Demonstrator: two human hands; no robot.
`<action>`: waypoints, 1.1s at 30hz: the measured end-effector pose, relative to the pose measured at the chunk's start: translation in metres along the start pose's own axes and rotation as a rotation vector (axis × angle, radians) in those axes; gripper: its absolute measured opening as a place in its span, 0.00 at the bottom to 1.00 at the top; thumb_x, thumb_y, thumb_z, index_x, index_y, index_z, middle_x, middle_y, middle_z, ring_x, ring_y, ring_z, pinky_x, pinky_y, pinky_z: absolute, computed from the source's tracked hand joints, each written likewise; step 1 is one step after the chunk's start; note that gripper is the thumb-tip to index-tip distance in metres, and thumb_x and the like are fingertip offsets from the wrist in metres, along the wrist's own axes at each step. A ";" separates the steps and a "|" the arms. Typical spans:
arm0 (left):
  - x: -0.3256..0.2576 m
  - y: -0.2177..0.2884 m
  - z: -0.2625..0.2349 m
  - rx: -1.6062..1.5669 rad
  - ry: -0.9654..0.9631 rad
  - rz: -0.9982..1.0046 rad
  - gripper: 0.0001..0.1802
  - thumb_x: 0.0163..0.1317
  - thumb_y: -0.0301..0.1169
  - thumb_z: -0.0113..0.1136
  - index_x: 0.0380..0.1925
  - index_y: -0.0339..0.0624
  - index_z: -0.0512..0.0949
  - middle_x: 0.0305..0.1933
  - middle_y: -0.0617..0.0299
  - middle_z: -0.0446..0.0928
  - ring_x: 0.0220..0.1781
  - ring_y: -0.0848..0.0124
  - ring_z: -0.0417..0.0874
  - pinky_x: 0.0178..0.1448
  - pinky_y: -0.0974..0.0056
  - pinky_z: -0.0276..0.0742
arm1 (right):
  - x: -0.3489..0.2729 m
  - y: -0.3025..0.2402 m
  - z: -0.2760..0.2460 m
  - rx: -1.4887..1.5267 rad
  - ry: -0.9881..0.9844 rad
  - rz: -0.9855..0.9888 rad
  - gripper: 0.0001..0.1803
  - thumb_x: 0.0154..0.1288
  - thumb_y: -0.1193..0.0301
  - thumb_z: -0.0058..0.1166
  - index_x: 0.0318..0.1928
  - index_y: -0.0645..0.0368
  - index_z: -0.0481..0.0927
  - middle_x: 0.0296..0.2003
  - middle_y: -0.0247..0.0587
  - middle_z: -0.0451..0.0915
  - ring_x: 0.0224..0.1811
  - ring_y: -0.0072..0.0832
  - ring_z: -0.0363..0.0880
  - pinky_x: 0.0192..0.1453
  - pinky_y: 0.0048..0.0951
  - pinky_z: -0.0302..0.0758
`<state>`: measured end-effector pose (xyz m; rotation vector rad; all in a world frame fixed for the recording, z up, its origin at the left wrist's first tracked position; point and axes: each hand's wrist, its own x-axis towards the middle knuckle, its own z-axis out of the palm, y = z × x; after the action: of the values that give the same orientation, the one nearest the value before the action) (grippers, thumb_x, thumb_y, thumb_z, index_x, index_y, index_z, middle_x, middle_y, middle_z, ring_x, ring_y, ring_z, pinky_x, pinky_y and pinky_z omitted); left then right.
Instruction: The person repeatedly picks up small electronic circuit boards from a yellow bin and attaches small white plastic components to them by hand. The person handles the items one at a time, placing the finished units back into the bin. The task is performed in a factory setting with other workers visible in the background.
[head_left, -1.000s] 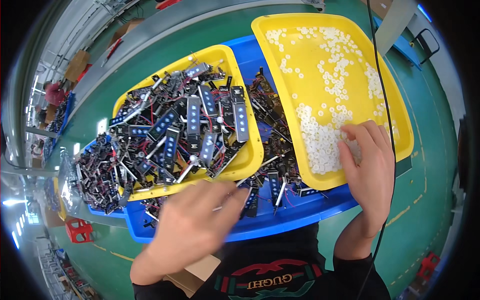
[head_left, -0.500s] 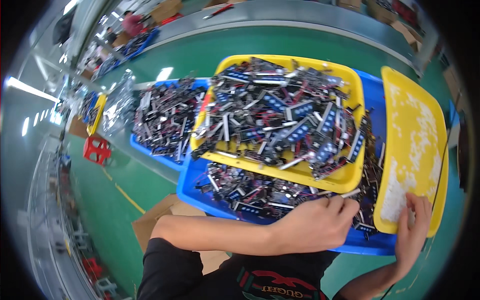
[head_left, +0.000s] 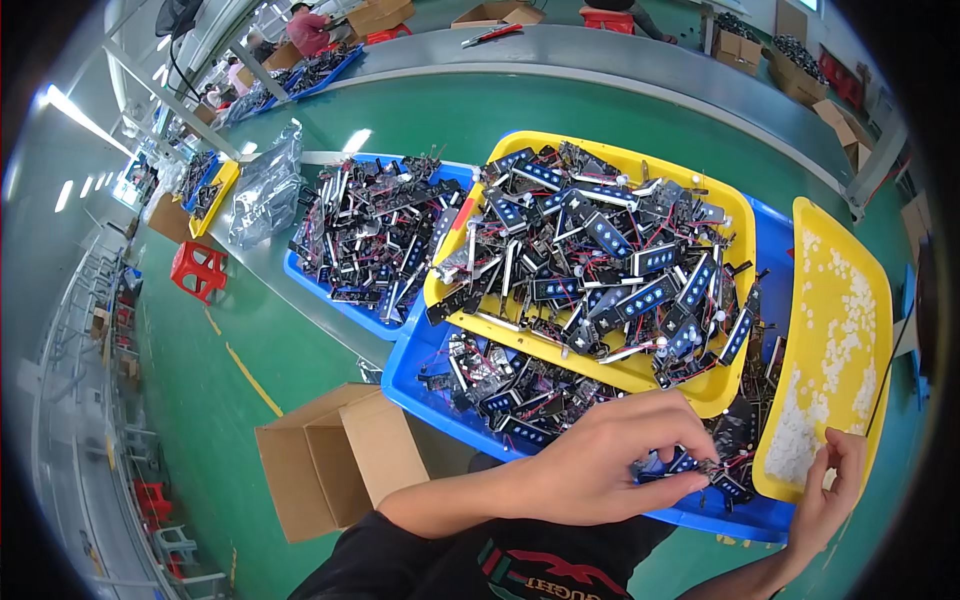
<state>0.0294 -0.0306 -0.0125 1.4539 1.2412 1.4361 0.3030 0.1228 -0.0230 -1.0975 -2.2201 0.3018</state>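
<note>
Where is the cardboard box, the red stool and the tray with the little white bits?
cardboard box (head_left: 345,460): head view, on its open flap.
red stool (head_left: 200,268): head view, on its seat.
yellow tray of white bits (head_left: 838,262): head view, on bare tray floor.

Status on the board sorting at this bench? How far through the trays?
No finished pile is visible. In hand: the left hand pinches a small wired board over the near blue bin; the right hand rests at the yellow tray of white pieces. Left: the yellow tray of boards and far blue bin remain heaped.
</note>
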 end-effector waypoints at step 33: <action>-0.022 -0.023 0.012 -0.673 0.273 -0.184 0.23 0.72 0.41 0.49 0.43 0.25 0.77 0.36 0.50 0.77 0.37 0.68 0.79 0.38 0.66 0.75 | -0.012 -0.119 0.065 1.202 -0.159 0.162 0.11 0.58 0.85 0.62 0.43 0.68 0.83 0.38 0.44 0.80 0.34 0.23 0.78 0.36 0.21 0.73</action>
<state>0.0400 -0.0444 -0.0424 0.6929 0.8788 1.7341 0.1917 0.0439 -0.0238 -0.5442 -1.5462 1.5644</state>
